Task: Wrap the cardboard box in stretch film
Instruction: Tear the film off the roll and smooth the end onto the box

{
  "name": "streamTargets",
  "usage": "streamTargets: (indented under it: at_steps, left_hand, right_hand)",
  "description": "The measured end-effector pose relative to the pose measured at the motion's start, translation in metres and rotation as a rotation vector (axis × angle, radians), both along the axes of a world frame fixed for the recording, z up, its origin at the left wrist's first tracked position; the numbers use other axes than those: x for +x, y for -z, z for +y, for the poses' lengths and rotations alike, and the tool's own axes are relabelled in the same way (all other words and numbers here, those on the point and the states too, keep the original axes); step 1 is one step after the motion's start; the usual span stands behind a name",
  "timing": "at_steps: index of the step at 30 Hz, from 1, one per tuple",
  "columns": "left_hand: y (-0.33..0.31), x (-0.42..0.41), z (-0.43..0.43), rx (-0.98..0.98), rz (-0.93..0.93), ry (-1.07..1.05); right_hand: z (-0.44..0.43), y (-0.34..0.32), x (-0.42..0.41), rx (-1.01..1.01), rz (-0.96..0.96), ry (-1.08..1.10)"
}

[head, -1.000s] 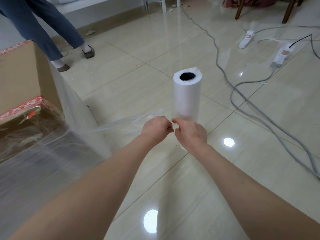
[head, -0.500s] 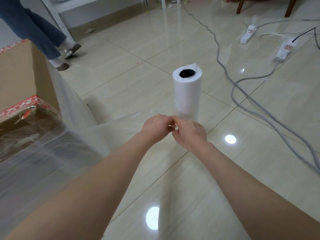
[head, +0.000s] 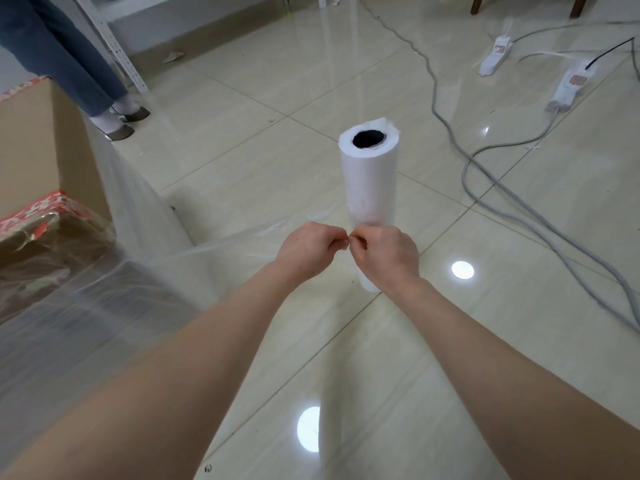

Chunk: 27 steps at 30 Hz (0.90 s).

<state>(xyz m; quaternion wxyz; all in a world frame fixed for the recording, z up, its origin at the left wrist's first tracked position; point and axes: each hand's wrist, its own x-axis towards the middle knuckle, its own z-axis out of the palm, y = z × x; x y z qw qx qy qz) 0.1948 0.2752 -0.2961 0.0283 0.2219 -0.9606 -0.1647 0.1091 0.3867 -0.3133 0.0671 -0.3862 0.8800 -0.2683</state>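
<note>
One roll [head: 369, 188] of white film stands upright on the tiled floor [head: 242, 168], its dark hollow core facing up. Two bare hands meet just in front of the roll, near its lower part. The left hand [head: 308, 245] has its fingers curled and pinches the film [head: 138, 271] between fingertips and thumb. The right hand [head: 388, 252] is curled the same way and pinches the film too, knuckles almost touching the left hand's; it hides part of the roll's lower end.

One clear sheet of film runs left from the roll, past the pinching fingers, to the one cardboard box [head: 38, 140], which sits well to the left of the roll. The film is drawn over the box's near side and top, with wrinkles and glare on it; a red printed strip on the box shows through.

Beyond the box, far left of the roll and further back, one other person [head: 52, 53] stands in blue trousers, with two shoes [head: 123, 123] on the floor beside one white perforated post [head: 110, 43].

To the right of the roll and further back lie two white power strips [head: 568, 86], with grey cables [head: 519, 202] looping across the floor on the roll's right. Two dark chair legs [head: 478, 3] show at the far right behind the roll. Two large round light spots [head: 462, 270] shine on the floor, one right of the roll and one nearer than it.
</note>
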Motion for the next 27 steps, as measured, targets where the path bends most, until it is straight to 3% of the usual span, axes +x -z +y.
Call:
streamTargets:
  at_steps: [9,18,23,27]
  left_hand:
    - [-0.008,0.008,-0.006,0.107,0.171,-0.025]
    - [-0.002,0.013,-0.009,-0.040,-0.162,-0.190]
    - [0.006,0.003,-0.002,-0.164,-0.152,-0.183]
    - [0.008,0.008,-0.002,-0.164,-0.105,-0.056]
  right_hand:
    - [-0.006,0.002,-0.001,0.075,0.012,0.133]
    - [0.000,0.016,0.006,0.033,-0.023,0.069]
    - [0.001,0.013,0.009,0.037,0.050,0.066]
    - [0.003,0.016,0.010,0.052,0.064,0.001]
